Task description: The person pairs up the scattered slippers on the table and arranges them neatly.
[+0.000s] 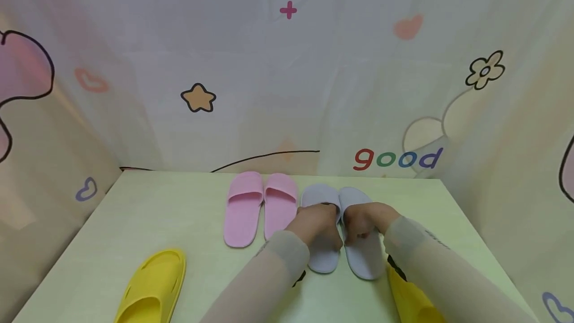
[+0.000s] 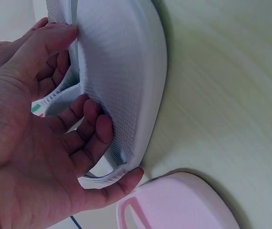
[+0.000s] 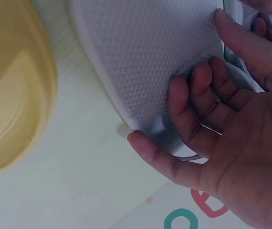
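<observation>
Two light grey slippers stand side by side on the table, toes toward the back. My left hand (image 1: 320, 226) holds the left grey slipper (image 1: 324, 260) near its strap. In the left wrist view, the bent fingers touch its textured insole (image 2: 121, 62), with the thumb at the inner edge and the little finger by the strap. My right hand (image 1: 364, 221) holds the right grey slipper (image 1: 367, 260) in the same way. The right wrist view shows its curled fingers on the insole (image 3: 140, 57) and its little finger at the outer edge. Both straps are partly hidden.
A pair of pink slippers (image 1: 242, 223) stands just left of the grey ones. One yellow slipper (image 1: 154, 283) lies at the front left of the table (image 1: 134, 213). Another yellow slipper (image 1: 405, 295) is partly under my right forearm. A printed curtain (image 1: 269, 88) hangs behind.
</observation>
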A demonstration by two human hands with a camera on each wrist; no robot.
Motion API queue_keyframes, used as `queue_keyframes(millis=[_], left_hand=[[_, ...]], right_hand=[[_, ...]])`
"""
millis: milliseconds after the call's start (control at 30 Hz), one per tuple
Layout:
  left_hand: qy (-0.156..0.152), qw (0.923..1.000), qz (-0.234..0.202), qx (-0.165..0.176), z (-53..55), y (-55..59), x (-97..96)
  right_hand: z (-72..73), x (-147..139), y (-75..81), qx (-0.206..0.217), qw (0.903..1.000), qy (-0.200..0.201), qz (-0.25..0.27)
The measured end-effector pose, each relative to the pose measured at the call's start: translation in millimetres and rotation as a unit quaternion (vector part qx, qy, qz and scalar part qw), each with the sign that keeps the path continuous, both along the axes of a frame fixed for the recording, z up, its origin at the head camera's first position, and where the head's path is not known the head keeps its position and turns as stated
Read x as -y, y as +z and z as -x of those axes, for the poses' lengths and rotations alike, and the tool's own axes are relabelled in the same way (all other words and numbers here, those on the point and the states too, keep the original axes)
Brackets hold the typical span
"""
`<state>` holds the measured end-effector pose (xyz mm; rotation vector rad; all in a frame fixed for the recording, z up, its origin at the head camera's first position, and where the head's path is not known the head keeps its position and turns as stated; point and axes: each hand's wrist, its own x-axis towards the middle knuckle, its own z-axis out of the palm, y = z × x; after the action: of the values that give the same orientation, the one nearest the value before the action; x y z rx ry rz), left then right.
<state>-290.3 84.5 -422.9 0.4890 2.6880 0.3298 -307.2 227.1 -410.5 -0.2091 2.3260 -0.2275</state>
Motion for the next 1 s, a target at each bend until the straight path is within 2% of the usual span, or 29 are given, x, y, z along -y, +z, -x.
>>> queue_keyframes(millis=[233, 367, 567, 733, 1000], left_hand=[[0.039, 0.9990, -0.005, 0.022, 7.8, -13.4, -2.9], [0.051, 0.9986, -0.003, 0.017, 13.1, -16.3, -4.8], [0.058, 0.9983, -0.003, 0.004, 21.8, -13.1, -7.6], [0.061, 0.9981, -0.006, -0.009, 26.2, -8.6, -12.0], [0.069, 0.9976, -0.005, -0.007, 25.8, -9.3, -13.5]], right_hand=[[9.2, 3, -14.1, -0.004, 0.9999, 0.012, 0.004], [13.4, 4, -14.6, -0.012, 0.9999, 0.004, -0.005], [23.7, 2, -8.7, -0.013, 0.9996, -0.025, -0.001], [29.6, -2, -2.6, -0.010, 0.9994, -0.031, 0.006], [33.0, -3, -2.2, -0.010, 0.9987, -0.049, 0.012]])
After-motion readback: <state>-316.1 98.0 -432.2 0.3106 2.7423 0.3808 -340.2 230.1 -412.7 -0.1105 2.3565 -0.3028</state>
